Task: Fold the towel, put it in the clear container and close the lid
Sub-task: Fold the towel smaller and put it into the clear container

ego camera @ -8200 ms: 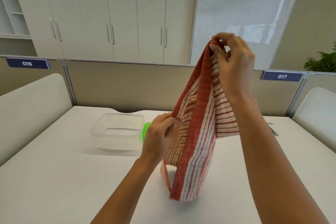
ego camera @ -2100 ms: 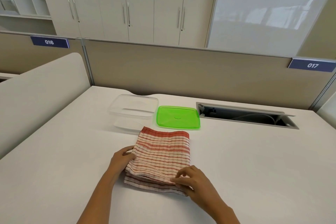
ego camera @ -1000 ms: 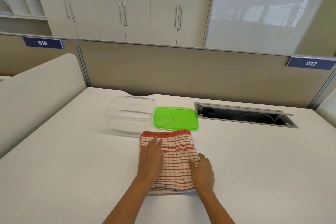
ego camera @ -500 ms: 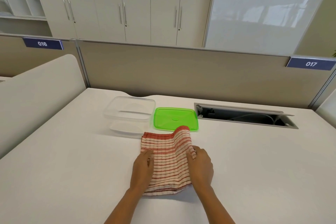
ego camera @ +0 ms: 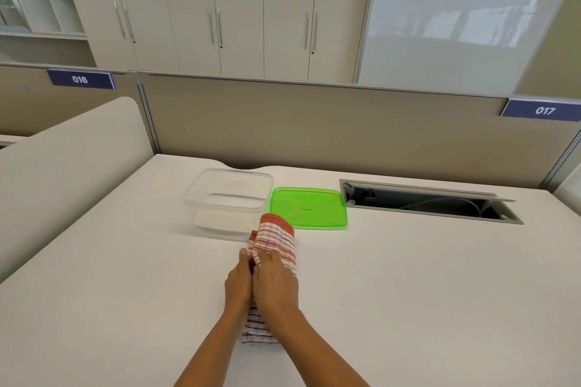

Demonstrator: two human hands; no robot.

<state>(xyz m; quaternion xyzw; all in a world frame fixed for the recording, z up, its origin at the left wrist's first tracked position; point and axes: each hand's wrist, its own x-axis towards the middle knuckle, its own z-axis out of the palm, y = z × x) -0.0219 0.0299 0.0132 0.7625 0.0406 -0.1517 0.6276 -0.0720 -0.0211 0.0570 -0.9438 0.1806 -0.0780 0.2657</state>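
Observation:
The red-and-white striped towel (ego camera: 276, 237) lies on the white desk (ego camera: 408, 292) as a narrow folded strip, its far end humped up. My right hand (ego camera: 275, 284) lies on top of the strip, gripping its right half, which is folded over to the left. My left hand (ego camera: 239, 284) holds the strip's left edge, and the two hands touch. The clear container (ego camera: 228, 198) stands open and empty just beyond the towel, to the left. The green lid (ego camera: 309, 207) lies flat on the desk beside the container, on its right.
An open cable slot (ego camera: 430, 204) is cut into the desk at the back right. A beige partition (ego camera: 314, 122) runs along the far edge. A rounded white divider (ego camera: 63, 160) borders the desk on the left.
The towel went from held up in the air to a flat folded rectangle. In the last half second my right hand brought its right side over to the left, narrowing it to a strip.

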